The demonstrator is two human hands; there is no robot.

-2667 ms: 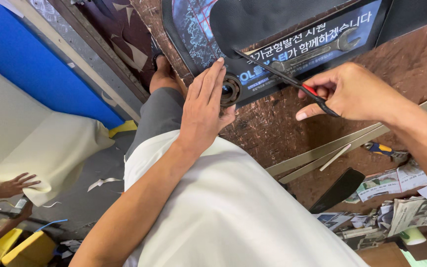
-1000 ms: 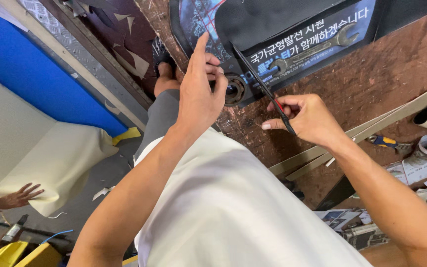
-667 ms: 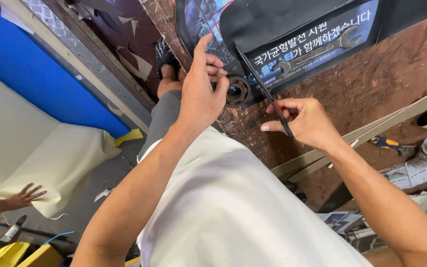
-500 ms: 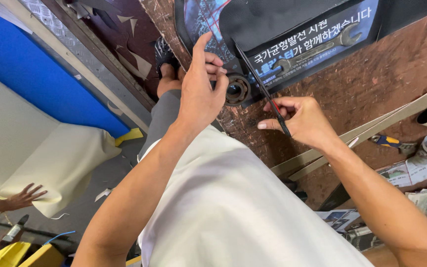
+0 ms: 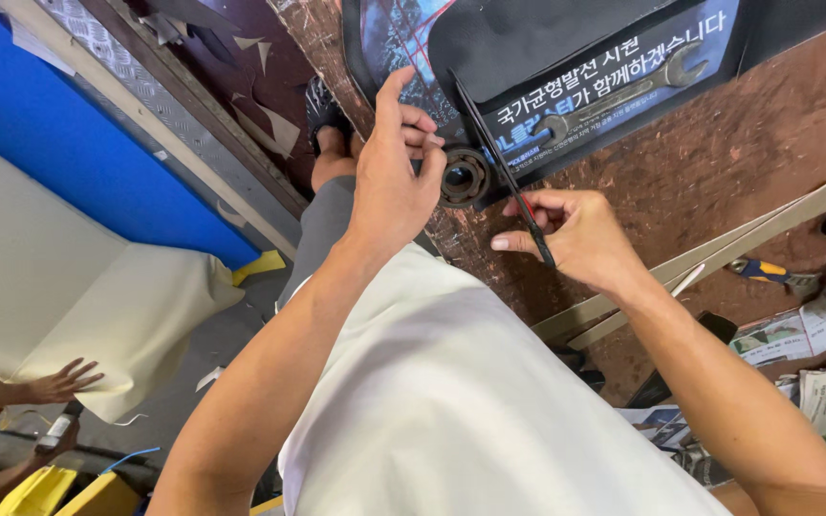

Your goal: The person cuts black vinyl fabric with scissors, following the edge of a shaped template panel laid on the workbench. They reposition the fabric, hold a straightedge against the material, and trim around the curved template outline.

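Cream sheet (image 5: pixel 69 306): at 9 o'clock, on a blue panel; another person's hand (image 5: pixel 59 382) lies flat on its lower edge.
Left hand (image 5: pixel 396 177): moved from flat on the mat to pinching at the bearing (image 5: pixel 464 178), forefinger raised.
Right hand (image 5: pixel 576 234): drawn in from 3 o'clock, closed on a thin black tool (image 5: pixel 501 162), tip over the mat.
Mat (image 5: pixel 547 57): black, 12 o'clock; white lettering, wrench (image 5: pixel 623 91) on it.
Newspapers (image 5: pixel 815 363): 4 o'clock.
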